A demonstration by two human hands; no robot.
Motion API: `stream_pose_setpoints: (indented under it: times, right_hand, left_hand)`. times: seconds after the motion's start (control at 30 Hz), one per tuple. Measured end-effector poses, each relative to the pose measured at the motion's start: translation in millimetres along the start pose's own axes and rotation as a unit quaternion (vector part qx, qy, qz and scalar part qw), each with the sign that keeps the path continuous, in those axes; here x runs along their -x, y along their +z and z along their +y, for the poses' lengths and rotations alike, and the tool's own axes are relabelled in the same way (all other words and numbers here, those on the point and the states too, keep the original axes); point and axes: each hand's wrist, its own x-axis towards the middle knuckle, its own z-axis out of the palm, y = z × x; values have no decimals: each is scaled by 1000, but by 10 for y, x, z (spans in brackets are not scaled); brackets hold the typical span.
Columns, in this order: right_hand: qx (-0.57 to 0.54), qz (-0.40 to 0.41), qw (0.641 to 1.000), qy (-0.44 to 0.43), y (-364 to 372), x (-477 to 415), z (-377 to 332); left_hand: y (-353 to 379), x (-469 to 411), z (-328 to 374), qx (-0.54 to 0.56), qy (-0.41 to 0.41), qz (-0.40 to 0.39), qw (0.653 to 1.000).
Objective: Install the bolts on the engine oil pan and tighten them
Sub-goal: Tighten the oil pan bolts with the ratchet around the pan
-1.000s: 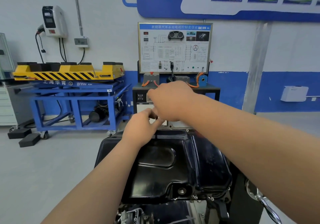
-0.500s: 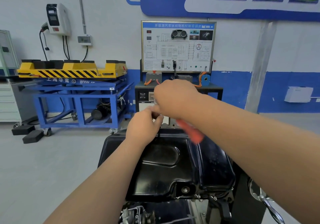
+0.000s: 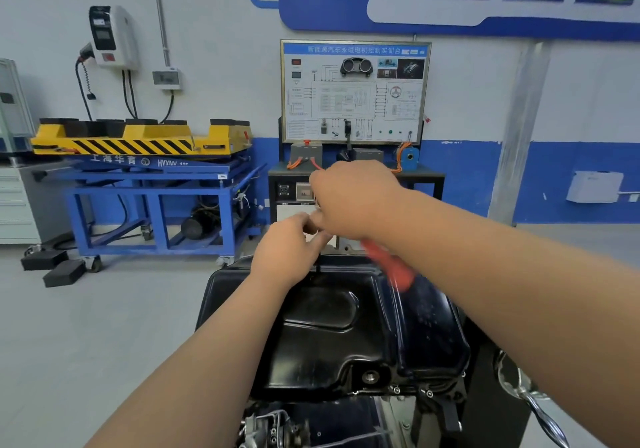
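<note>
A black oil pan [image 3: 332, 336] sits upside down on the engine in front of me, with small bolts [image 3: 396, 390] along its near flange. Both hands work at the pan's far edge. My right hand [image 3: 353, 198] grips a tool with a red-orange handle [image 3: 389, 267], which sticks out blurred below my wrist. My left hand [image 3: 289, 246] is just below and left of it, its curled fingertips pinching at the tool's shaft near the rim. The tool's tip and any bolt under it are hidden by my hands.
A chrome crank handle [image 3: 533, 402] juts out at the lower right. Behind the engine stands a training panel bench [image 3: 355, 91]. A blue cart carrying a yellow striped lift [image 3: 138, 142] stands at the left, with black blocks [image 3: 52, 267] on the floor.
The red handle has come into view and swung down to the right below my right wrist. Both hands stay at the pan's far edge.
</note>
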Motion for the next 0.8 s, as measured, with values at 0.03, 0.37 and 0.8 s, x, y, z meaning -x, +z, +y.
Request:
stream_pose_setpoints:
  times: [0.03,0.37,0.8]
  right_hand:
    - [-12,-9,1000,24,13,11,-24]
    - [46,-17,996,-77,-79,-86,101]
    - [36,-9,995,-88,-93,-64,28]
  left_hand:
    - [-5,5,4,-4,-8,7,1000]
    - [-7,15,5,-39,29,-16,999]
    - [-50,33,22,7,21,-19,1000]
